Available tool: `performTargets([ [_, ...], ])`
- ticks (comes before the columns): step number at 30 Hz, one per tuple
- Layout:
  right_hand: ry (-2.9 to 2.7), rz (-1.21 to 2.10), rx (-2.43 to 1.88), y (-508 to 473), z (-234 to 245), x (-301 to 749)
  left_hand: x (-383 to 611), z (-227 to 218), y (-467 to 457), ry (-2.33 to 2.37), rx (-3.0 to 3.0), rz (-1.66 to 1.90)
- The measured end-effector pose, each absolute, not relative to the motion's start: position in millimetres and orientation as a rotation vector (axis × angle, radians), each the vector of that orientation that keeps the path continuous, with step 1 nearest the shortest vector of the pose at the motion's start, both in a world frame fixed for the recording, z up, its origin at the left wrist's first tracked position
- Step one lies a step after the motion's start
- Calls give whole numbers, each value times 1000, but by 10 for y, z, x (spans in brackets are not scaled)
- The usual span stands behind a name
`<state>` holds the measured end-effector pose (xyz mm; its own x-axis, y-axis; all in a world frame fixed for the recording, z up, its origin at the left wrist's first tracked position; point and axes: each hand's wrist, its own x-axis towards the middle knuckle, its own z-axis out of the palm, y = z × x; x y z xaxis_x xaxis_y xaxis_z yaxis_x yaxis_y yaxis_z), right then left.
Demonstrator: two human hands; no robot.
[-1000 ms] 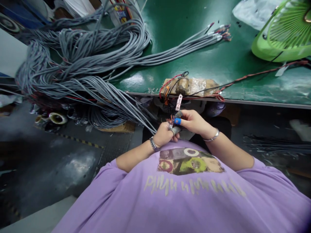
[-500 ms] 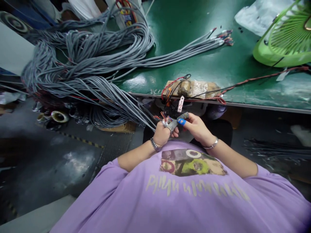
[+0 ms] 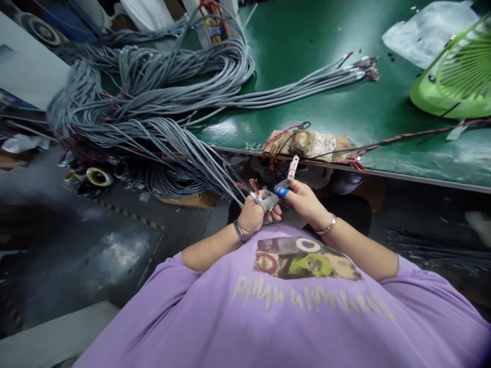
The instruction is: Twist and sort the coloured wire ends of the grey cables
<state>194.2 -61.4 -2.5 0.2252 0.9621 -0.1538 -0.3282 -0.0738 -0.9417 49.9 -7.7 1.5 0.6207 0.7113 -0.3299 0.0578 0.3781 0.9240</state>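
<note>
Currently gripping coloured wire ends in the curled left hand, near the middle of the view, with the tips splayed toward 11 o'clock. Pinching a grey piece between thumb and fingers of the right hand, at 3 o'clock from the left and just beside it; cannot tell whether tape or cable sheath. Also held at its lower end by the left. Wearing a blue wrap on the right thumb, a metal watchband on one wrist and a silver bangle on the other, all just ahead of a purple shirt at 6 o'clock. Close above the right fingertips, toward 1 o'clock, a white tag, touching or apart hard to tell. Between 1 and 2 o'clock, at the near edge of the green desk, a tape-wrapped block. Farther out, at 2 o'clock, a lime-green fan beside a clear plastic bag. Heaped at 10 o'clock, a large tangle of grey cables, some trailing over the edge toward the left hand.
</note>
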Motion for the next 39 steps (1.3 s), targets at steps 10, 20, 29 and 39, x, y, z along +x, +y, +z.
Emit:
performTargets([
  [10,-832,1161,-1246,-623,20,1920,498,-110,-85,839,1277,537],
  [20,-840,1136,-1271,-629,21,1911,506,-72,-106,869,1309,534],
  [29,-611,1169,-1260,-612,-30,1851,535,-60,-126,899,1192,589],
  [39,-412,1367,-929,-630,-139,2059,656,338,-55,819,959,512],
])
